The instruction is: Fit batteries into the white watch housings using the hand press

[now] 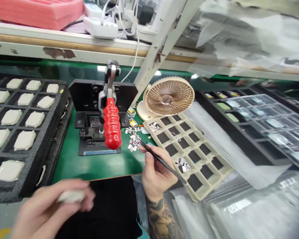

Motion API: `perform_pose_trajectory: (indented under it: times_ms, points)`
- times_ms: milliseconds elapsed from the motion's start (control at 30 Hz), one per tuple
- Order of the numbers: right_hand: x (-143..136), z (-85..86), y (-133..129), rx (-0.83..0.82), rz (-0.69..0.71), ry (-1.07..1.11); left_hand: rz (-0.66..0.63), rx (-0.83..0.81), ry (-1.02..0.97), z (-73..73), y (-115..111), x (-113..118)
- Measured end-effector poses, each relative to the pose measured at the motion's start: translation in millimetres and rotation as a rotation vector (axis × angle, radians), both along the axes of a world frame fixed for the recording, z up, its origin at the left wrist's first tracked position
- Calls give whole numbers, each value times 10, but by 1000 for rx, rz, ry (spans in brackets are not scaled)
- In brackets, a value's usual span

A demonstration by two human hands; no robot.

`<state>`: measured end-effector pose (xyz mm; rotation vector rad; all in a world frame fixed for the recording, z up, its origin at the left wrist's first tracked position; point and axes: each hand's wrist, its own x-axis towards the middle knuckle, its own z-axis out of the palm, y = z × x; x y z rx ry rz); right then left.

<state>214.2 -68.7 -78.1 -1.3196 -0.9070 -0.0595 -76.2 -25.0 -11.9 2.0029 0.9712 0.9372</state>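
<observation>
My left hand (52, 207), smeared by motion at the lower left, is closed around a pale square part (71, 196). That part resembles the off-white rounded squares (25, 140) in the foam tray at the left. In my right hand (155, 172) are black tweezers (161, 161), gripped between thumb and fingers. Their tips reach toward a pile of small silvery-white pieces (134, 141) on the green mat; whether they pinch one I cannot tell. Left of the pile stands a black toggle clamp fixture (102, 88) with a red handle (112, 127).
A dark foam tray (62, 111) stands at the left. A beige fan (168, 96) sits behind a compartment tray (161, 146) holding small pieces in some cells. Clear plastic trays (271, 122) and plastic bags (269, 205) lie at the right. A white post (161, 43) rises behind.
</observation>
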Motion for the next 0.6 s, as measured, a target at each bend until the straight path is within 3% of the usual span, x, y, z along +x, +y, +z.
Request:
perform_pose_trajectory:
  times_ms: [100, 167, 233, 367, 500, 600]
  points:
    - [-176, 5, 83, 14, 114, 156, -147, -376, -66, -308, 120, 565]
    - [-265, -19, 103, 2, 173, 176, -155, -581, -164, -471, 229, 884]
    - [-330, -61, 99, -17, 208, 166, -156, -699, -301, -583, 302, 1053]
    - [-397, -160, 71, -44, 291, 145, -157, -707, -383, -680, 282, 1030]
    - [-396, -194, 78, -53, 451, 97, -152, -685, -328, -665, 247, 945]
    - [-381, -169, 89, -73, 452, 63, -156, -679, -309, -632, 273, 960]
